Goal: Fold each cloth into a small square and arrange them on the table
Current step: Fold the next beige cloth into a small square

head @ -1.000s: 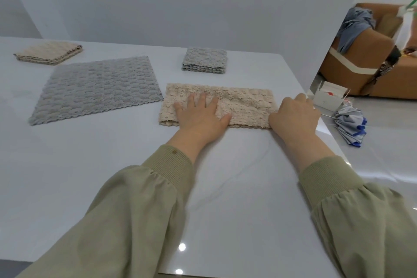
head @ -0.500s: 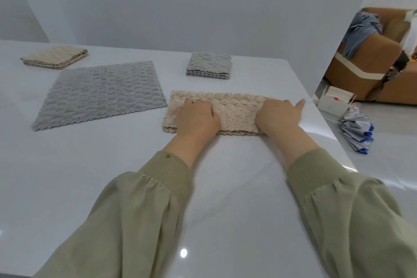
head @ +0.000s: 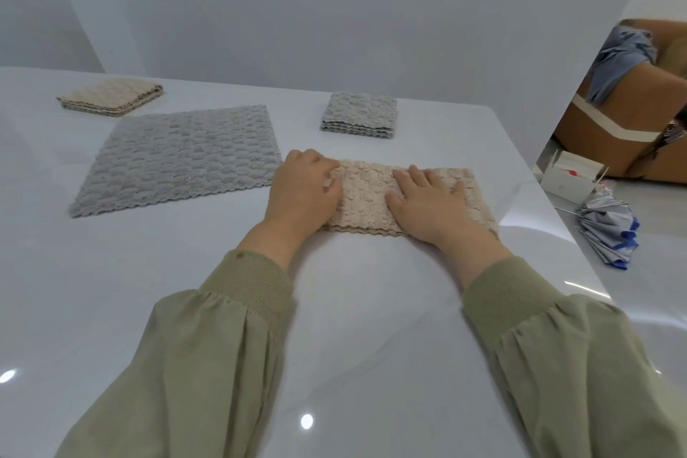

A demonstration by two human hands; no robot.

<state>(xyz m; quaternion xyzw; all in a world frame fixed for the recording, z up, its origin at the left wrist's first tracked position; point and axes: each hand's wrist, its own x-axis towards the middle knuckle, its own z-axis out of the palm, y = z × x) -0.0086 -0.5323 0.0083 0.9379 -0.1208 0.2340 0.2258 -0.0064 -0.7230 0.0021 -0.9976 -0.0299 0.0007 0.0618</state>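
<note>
Left hand (head: 303, 193) curled on left end of beige knobbly cloth strip (head: 371, 193) near centre of white table (head: 186, 290); right hand (head: 427, 204) spread flat on it; final fold pending; folded beige square (head: 111, 97) and folded grey square (head: 358, 115) done; flat grey cloth (head: 178, 156) left.

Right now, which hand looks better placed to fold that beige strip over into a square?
Probably the left hand: its curled fingers grip the left end of the beige cloth, ready to carry it rightward. The right hand lies flat on the middle of the strip, pinning it as an anchor.
</note>
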